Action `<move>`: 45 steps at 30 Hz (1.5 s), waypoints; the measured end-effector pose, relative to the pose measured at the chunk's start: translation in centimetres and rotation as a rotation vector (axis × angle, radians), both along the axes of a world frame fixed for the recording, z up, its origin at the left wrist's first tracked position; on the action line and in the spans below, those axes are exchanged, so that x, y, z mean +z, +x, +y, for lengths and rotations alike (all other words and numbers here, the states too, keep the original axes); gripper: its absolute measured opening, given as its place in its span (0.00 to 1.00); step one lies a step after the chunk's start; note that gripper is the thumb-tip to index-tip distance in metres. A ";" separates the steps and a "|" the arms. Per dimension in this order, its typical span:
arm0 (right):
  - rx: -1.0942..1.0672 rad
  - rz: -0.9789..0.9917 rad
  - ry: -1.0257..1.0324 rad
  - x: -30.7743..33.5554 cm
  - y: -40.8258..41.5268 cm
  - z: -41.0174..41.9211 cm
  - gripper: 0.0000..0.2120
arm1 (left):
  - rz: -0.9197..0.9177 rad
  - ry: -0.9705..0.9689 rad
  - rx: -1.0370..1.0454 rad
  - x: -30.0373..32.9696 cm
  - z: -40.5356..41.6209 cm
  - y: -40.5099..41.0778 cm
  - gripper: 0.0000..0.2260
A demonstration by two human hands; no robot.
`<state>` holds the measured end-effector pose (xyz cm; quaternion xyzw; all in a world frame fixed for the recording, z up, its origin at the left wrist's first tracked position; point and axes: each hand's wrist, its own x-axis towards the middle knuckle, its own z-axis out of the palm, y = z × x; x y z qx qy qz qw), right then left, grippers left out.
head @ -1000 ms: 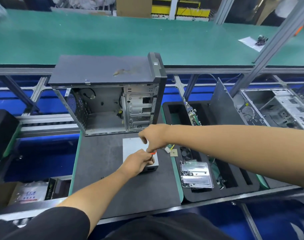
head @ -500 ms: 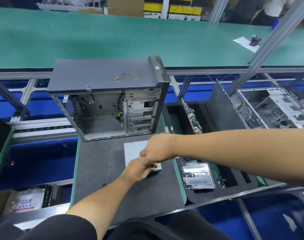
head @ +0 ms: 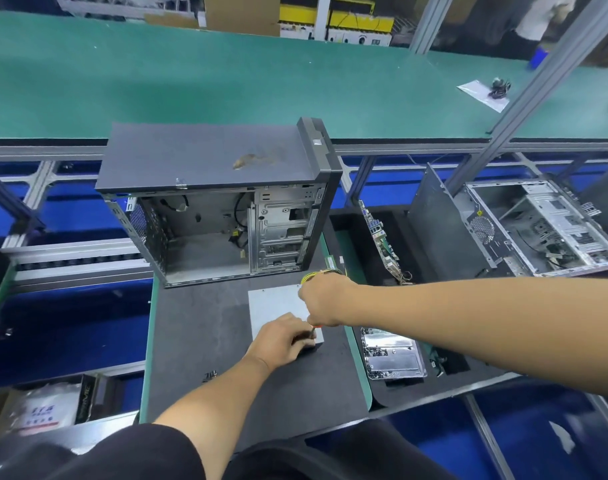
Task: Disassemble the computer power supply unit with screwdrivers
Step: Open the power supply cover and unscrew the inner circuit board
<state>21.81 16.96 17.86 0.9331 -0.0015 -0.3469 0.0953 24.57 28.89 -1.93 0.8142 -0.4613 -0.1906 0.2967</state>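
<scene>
Right hand [head: 321,301]: fist curled round a screwdriver [head: 313,330], of which only a sliver of orange handle and dark shaft shows below the knuckles; the tool points down and toward the person, at the near right corner of the power supply unit [head: 276,308]. Left hand [head: 281,340]: fingers curled over that same near right corner, touching the casing and just beside the tool's tip, which the fingers hide; whether they pinch a screw or merely steady the box cannot be told. Power supply unit: flat grey metal box, lying lid-up on the dark bench [head: 198,341] mat, toward the mat's right edge, directly beneath both hands; its long axis appears to run from the near edge toward the far edge. Yellow cable bundle [head: 318,271]: leaves the box's far right corner, behind the right hand. Computer case [head: 212,202]: open, standing just beyond the unit at the mat's far edge. Judgement: the work point is the near right corner, nearer the left hand, the right arm crossing over from the right edge.
</scene>
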 end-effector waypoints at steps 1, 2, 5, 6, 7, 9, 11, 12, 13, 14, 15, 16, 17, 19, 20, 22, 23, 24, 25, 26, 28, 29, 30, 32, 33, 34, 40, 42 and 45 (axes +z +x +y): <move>0.093 -0.001 -0.017 0.0 0.1 -0.1 0.09 | 0.011 0.002 0.006 0.0 0.0 0.1 0.04; 0.194 0.003 -0.028 0.0 0.2 -0.2 0.07 | 0.024 0.002 0.015 0.0 -0.1 0.1 0.04; 0.558 0.036 -0.062 0.1 0.2 -0.4 0.10 | 0.067 0.019 0.045 0.0 -0.1 0.0 0.05; 0.685 0.032 -0.075 0.0 0.2 -0.5 0.12 | 0.088 0.033 0.057 0.0 -0.1 0.0 0.05; 0.790 0.026 -0.090 -0.1 0.3 -0.9 0.14 | 0.123 0.035 0.067 0.0 -0.1 0.1 0.05; 0.922 -0.016 -0.090 -0.1 0.4 -2.2 0.19 | 0.158 0.020 0.062 0.4 -0.1 0.0 0.09; 1.045 -0.017 -0.073 0.2 0.3 -4.0 0.24 | 0.115 0.037 0.049 0.7 -0.2 -0.1 0.09; 1.106 -0.013 -0.066 0.3 0.2 -4.8 0.26 | 0.098 0.049 0.055 0.7 -0.3 -0.1 0.08; 1.146 -0.019 -0.063 0.2 0.1 -5.4 0.26 | 0.092 0.056 0.068 0.7 -0.3 -0.1 0.07; 1.133 -0.028 -0.047 0.0 -0.2 -5.6 0.25 | 0.085 0.054 0.075 0.7 -0.4 -0.2 0.07; 1.041 -0.039 -0.019 -0.2 -0.3 -5.4 0.22 | 0.077 0.044 0.079 0.7 -0.4 -0.3 0.06; 0.874 -0.059 0.042 -0.4 -0.4 -4.9 0.18 | 0.075 0.030 0.081 0.7 -0.3 -0.4 0.05; 0.668 -0.088 0.103 -0.5 -0.2 -4.3 0.16 | 0.077 0.017 0.085 0.6 -0.3 -0.3 0.03; 0.216 -0.133 0.214 -0.3 0.2 -3.0 0.14 | 0.093 0.010 0.095 0.6 -0.2 -0.4 0.02; -0.008 -0.100 0.236 -0.2 0.6 -2.7 0.12 | 0.101 0.013 0.097 0.6 -0.3 -0.4 0.03; -0.293 0.035 0.206 0.0 0.8 -1.8 0.10 | 0.114 0.029 0.099 0.6 -0.4 -0.3 0.03; -0.307 0.067 0.177 0.1 0.7 -1.6 0.11 | 0.120 0.030 0.101 0.5 -0.4 -0.4 0.03; -0.218 0.059 0.145 0.1 0.6 -1.6 0.10 | 0.127 0.026 0.108 0.4 -0.4 -0.4 0.04; -0.073 0.043 0.111 0.2 0.7 -1.5 0.09 | 0.132 0.021 0.119 0.3 -0.4 -0.4 0.04; 0.079 0.033 0.094 0.2 0.7 -1.5 0.06 | 0.140 0.020 0.132 0.3 -0.4 -0.3 0.04; 0.338 0.055 0.081 0.5 0.8 -1.8 0.06 | 0.175 0.020 0.151 0.1 -0.4 -0.3 0.05; 0.492 0.067 0.059 0.4 0.7 -2.0 0.08 | 0.186 0.020 0.153 0.1 -0.4 -0.4 0.05; 0.658 0.067 0.020 0.2 0.5 -2.3 0.12 | 0.189 0.019 0.147 0.1 -0.4 -0.4 0.06; 0.958 0.038 -0.010 -0.1 0.0 -3.3 0.18 | 0.152 0.028 0.116 0.1 -0.4 -0.2 0.05; 1.086 0.022 -0.001 -0.1 -0.3 -3.9 0.20 | 0.108 0.043 0.094 0.2 -0.4 -0.2 0.04; 1.195 -0.004 -0.002 -0.1 -0.4 -4.4 0.22 | 0.072 0.050 0.081 0.3 -0.4 -0.3 0.04; 0.621 0.004 0.185 0.3 0.0 -2.8 0.15 | 0.066 -0.014 0.135 0.8 -0.2 -0.7 0.05; 0.145 -0.065 0.285 0.4 -0.2 -1.9 0.14 | 0.097 0.001 0.134 0.8 -0.3 -0.6 0.06; -0.201 -0.002 0.193 0.1 -0.6 -1.3 0.09 | 0.117 0.030 0.151 0.7 -0.3 -0.6 0.09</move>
